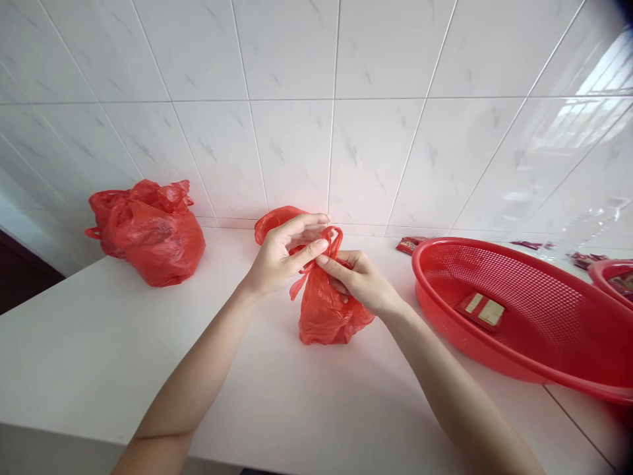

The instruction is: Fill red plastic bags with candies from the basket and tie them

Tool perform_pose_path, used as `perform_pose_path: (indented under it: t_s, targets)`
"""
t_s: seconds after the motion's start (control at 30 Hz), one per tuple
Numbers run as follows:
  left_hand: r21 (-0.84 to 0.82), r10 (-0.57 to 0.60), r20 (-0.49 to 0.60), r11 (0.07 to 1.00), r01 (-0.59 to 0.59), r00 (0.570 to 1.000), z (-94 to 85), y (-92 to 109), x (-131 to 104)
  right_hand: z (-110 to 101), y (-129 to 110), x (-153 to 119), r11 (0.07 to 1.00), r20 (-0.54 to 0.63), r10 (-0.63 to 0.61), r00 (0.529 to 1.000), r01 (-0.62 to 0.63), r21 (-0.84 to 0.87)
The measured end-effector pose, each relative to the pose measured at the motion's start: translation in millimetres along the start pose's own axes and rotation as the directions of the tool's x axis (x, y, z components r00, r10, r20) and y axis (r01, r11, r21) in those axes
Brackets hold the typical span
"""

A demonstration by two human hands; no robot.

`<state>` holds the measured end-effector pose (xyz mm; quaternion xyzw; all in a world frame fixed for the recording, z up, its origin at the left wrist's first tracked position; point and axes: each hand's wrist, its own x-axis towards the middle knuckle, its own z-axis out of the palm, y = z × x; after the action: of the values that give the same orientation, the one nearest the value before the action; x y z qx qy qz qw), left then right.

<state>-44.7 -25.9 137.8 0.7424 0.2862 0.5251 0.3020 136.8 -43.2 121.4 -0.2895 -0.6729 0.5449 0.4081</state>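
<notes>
A filled red plastic bag (327, 313) stands on the white counter in front of me, its neck gathered and its handles twisted into a loop at the top. My left hand (291, 251) pinches the handles from the left between thumb and fingers. From the right, my right hand (359, 280) grips the gathered neck just below the loop, thumb uppermost. The two thumbs nearly meet at the knot. A loose handle end hangs to the left of the neck. What the bag holds is hidden.
Another full red plastic bag (163, 244) sits at the left by the tiled wall. More red plastic (277, 218) lies behind my left hand. A large red basket (494, 356) stands at the right with a small packet (484, 311) inside. Red wrappers (409, 245) lie behind it.
</notes>
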Motion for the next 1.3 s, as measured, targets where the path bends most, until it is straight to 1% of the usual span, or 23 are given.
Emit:
perform_pose_path:
  t_s: [0.1, 0.2, 0.3, 0.4, 0.57, 0.63, 0.7, 0.77, 0.83, 0.9, 0.97, 1.0, 1.03, 1.07, 1.1, 1.17, 1.2, 1.23, 1.3]
  targets:
    - [0.106, -0.015, -0.029, 0.994, 0.018, 0.999, -5.3, 0.6, 1.2, -3.9, 4.0, 4.6, 0.998, -0.076, 0.022, 0.997, -0.018, 0.06]
    - [0.144, -0.027, -0.024, 0.989, 0.03, 0.999, -7.9, 4.2, 0.1, -8.3, 5.0, 7.3, 0.993, -0.106, 0.035, 0.994, -0.023, 0.112]
    - [0.11, -0.024, 0.048, 0.994, 0.018, 0.999, -3.5, 11.0, -3.5, -12.1, 4.5, 7.6, 0.989, -0.093, 0.038, 0.995, -0.024, 0.144]
    - [0.083, -0.015, 0.139, 0.997, 0.003, 0.99, 3.6, 17.3, -8.0, -16.8, 4.0, 7.0, 0.99, -0.078, 0.04, 0.996, -0.029, 0.135]
    - [0.128, -0.048, 0.228, 0.992, 0.019, 0.973, 8.3, 21.1, -13.7, -25.9, 2.7, 5.4, 0.986, -0.024, 0.031, 0.999, -0.027, 0.165]
    - [0.153, -0.059, 0.239, 0.988, 0.023, 0.969, 8.9, 20.8, -14.5, -27.7, 1.5, 4.6, 0.982, -0.015, 0.034, 0.999, -0.03, 0.187]
    - [0.173, -0.047, 0.212, 0.985, 0.01, 0.976, 10.6, 19.5, -14.4, -27.7, -0.1, 3.8, 0.982, -0.006, 0.03, 1.0, -0.028, 0.187]
    - [0.176, -0.034, 0.16, 0.984, 0.006, 0.987, 14.3, 17.4, -14.0, -26.7, -2.0, 2.8, 0.984, -0.012, 0.022, 1.0, -0.019, 0.179]
    - [0.182, -0.013, 0.079, 0.983, -0.001, 0.997, 19.1, 14.3, -13.6, -25.4, -4.1, 1.5, 0.983, -0.031, 0.029, 0.999, -0.023, 0.184]
    - [0.218, 0.011, -0.023, 0.976, -0.006, 1.0, 24.0, 10.3, -13.3, -24.5, -6.7, -0.4, 0.982, -0.047, 0.042, 0.998, -0.032, 0.188]
    - [0.218, -0.012, -0.091, 0.975, 0.031, 0.996, 27.5, 5.5, -12.8, -24.0, -10.2, -3.0, 0.988, -0.051, 0.039, 0.998, -0.031, 0.15]
    - [0.184, -0.055, -0.094, 0.98, 0.071, 0.994, 28.6, 2.8, -12.2, -23.7, -12.2, -4.5, 0.994, -0.052, 0.027, 0.998, -0.022, 0.111]
    - [0.127, -0.11, -0.07, 0.985, 0.118, 0.991, 29.3, 0.0, -11.4, -23.4, -14.3, -6.0, 0.998, -0.056, 0.009, 0.998, -0.005, 0.065]
    - [0.054, -0.165, -0.016, 0.985, 0.166, 0.986, 29.7, -3.1, -10.3, -23.0, -16.3, -7.5, 1.0, -0.06, -0.01, 0.998, 0.01, 0.011]
    - [-0.018, -0.206, 0.063, 0.978, 0.208, 0.976, 29.9, -6.1, -9.0, -22.4, -18.0, -8.9, 0.999, -0.065, -0.026, 0.998, 0.023, -0.049]
    - [-0.114, -0.224, 0.214, 0.961, 0.251, 0.951, 30.0, -11.9, -6.2, -21.2, -20.2, -11.4, 0.981, -0.083, -0.06, 0.995, 0.044, -0.188]
    - [-0.129, -0.21, 0.258, 0.96, 0.25, 0.943, 29.9, -14.4, -5.0, -20.8, -20.6, -12.3, 0.965, -0.103, -0.077, 0.992, 0.048, -0.259]
    - [-0.124, -0.194, 0.278, 0.964, 0.235, 0.941, 29.9, -16.4, -4.3, -20.6, -20.5, -13.1, 0.944, -0.131, -0.094, 0.987, 0.047, -0.325]
    - [-0.067, -0.18, 0.271, 0.976, 0.205, 0.946, 29.8, -19.0, -4.1, -20.9, -19.4, -14.1, 0.907, -0.188, -0.129, 0.974, 0.039, -0.42]
